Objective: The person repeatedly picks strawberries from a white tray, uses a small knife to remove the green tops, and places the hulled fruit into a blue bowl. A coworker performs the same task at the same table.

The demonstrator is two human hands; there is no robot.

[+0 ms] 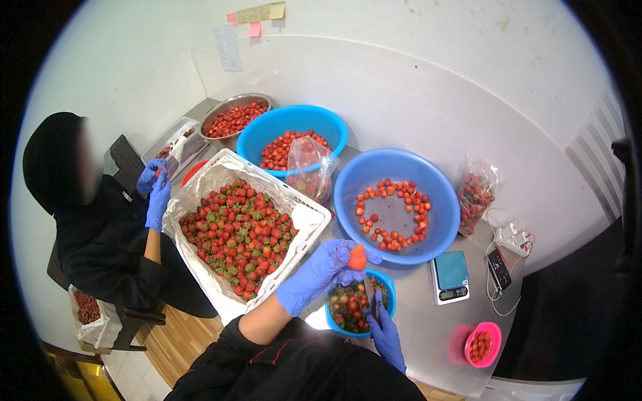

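In a blue disposable glove, my left hand [323, 273] holds a red strawberry [357, 258] whose visible side shows no leaves. My right hand [385, 333], gloved alike, grips a small knife [370, 295], its blade pointing up toward the strawberry. Beneath both hands stands a small blue basin [391, 288] with green strawberry tops and red pieces in it. A large blue basin [346, 195] just beyond my left hand has strawberries scattered over its bottom. To the left, a white plastic crate [306, 203] lined with white sheeting is full of leafy strawberries [241, 230].
A co-worker's gloved hands [155, 188] hold a strawberry at the left. Behind the crate are another blue basin [326, 118], a steel bowl [263, 97] and a bagged batch [311, 175]. Rightward lie a digital scale [451, 275], a power strip [511, 238], a phone-like device [498, 268] and a pink bowl [494, 331].
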